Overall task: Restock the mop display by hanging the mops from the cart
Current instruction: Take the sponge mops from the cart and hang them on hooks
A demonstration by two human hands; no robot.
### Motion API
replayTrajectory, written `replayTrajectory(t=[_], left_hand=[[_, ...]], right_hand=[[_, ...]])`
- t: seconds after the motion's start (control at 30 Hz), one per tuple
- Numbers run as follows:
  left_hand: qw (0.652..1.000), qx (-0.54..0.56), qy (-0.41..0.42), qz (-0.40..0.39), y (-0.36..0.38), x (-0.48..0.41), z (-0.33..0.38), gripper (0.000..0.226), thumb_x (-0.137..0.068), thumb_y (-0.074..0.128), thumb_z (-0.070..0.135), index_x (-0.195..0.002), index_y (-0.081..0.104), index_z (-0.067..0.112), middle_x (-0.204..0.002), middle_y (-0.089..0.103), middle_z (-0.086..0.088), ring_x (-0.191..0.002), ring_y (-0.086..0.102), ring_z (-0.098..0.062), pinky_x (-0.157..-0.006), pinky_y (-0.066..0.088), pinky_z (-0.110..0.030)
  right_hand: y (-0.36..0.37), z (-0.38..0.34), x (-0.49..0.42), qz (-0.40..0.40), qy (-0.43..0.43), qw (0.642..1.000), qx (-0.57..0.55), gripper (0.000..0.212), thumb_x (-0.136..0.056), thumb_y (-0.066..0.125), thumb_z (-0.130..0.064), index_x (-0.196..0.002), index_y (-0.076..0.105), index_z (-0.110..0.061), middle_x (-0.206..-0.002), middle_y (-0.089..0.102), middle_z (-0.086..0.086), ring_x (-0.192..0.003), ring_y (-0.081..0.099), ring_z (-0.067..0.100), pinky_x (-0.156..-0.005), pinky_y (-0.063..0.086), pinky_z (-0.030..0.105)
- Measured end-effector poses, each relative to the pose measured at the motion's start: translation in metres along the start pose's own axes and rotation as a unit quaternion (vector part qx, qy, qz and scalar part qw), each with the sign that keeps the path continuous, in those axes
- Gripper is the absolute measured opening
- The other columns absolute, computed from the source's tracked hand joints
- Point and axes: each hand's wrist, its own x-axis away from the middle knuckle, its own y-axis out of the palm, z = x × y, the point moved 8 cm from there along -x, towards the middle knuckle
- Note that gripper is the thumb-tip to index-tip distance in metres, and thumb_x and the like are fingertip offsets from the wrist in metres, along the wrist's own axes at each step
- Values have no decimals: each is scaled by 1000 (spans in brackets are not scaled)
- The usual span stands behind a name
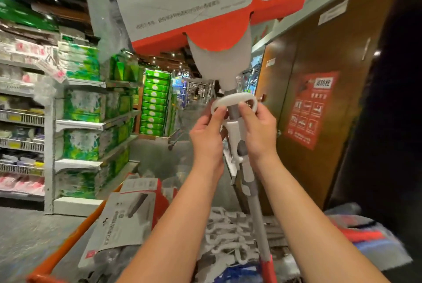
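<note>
Mop point(248, 174) held upright at frame centre, packaged head at top
Left hand point(206, 136) and right hand point(258, 127) each pinch its white loop handle point(233, 98); keep both grips even and the shaft plumb above the cart point(66, 245) below.

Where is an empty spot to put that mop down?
Bare floor lies left of the cart, bordered by the shelves. More runs ahead between shelves and brown doors. The cart under the held mop is crowded with packaged mops.
</note>
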Motion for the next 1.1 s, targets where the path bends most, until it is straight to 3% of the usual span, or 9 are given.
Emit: replayTrajectory(t=[0.13,0.27,0.37,0.43,0.5,0.67,0.87,0.97,1.1], left_hand=[[999,25,4,-44,50,4,10,10,-92,60,10,-85,65,15,-70,70,3,-66,64,-11,-66,53,-27],[995,41,13,-87,99,11,10,14,-93,59,11,-82,67,16,-65,68,5,-61,62,-8,-60,53,-22],[992,49,0,-117,129,21,-4,14,-94,58,10,-86,67,15,-64,69,8,-57,63,-4,-55,53,-19],[991,50,-12,-126,144,29,-20,14,-94,57,10,-87,67,15,-63,68,10,-56,62,-2,-54,52,-17],[990,51,-27,-128,157,37,-39,13,-94,58,10,-88,69,15,-67,69,7,-59,63,-4,-57,53,-19],[984,47,-83,-152,195,60,-93,14,-93,59,12,-88,71,18,-77,72,1,-71,66,-13,-64,55,-27],[969,28,-136,-203,242,87,-131,13,-94,59,19,-93,72,21,-82,74,5,-71,70,-2,-58,52,-16],[957,32,-175,-229,258,95,-140,11,-93,61,21,-93,72,23,-84,75,5,-72,70,-2,-59,53,-17],[942,36,-204,-264,278,98,-144,13,-93,61,22,-95,73,23,-83,75,6,-76,71,-6,-64,54,-21]], right_hand=[[-20,-39,-12,23,-31,999,8,9,-95,55,-14,-88,60,-12,-74,59,-3,-55,55,-6,-54,45,11],[-48,-74,-23,45,-61,997,35,12,-96,55,-21,-94,64,-14,-80,64,-2,-69,60,5,-60,52,18],[-76,-81,-30,65,-53,996,43,11,-96,55,-23,-93,65,-18,-87,67,6,-79,65,21,-71,56,35],[-99,-81,-31,94,-54,993,45,12,-94,58,-25,-87,67,-23,-93,68,16,-90,65,37,-82,54,51],[-124,-80,-30,123,-49,989,62,14,-93,59,-26,-83,68,-25,-97,68,20,-98,62,43,-85,51,59],[-188,-84,-24,173,-35,980,91,14,-94,56,-23,-92,69,-16,-100,67,21,-100,62,41,-85,52,57],[-254,-103,-24,218,-48,962,155,16,-94,56,-28,-90,70,-19,-93,70,16,-92,66,38,-82,55,54],[-271,-113,-24,244,-53,950,187,16,-94,56,-29,-87,69,-22,-90,70,14,-90,67,36,-80,56,50],[-288,-126,-26,307,-41,928,206,27,-97,50,-32,-81,64,-16,-74,64,9,-68,64,24,-62,52,35]])
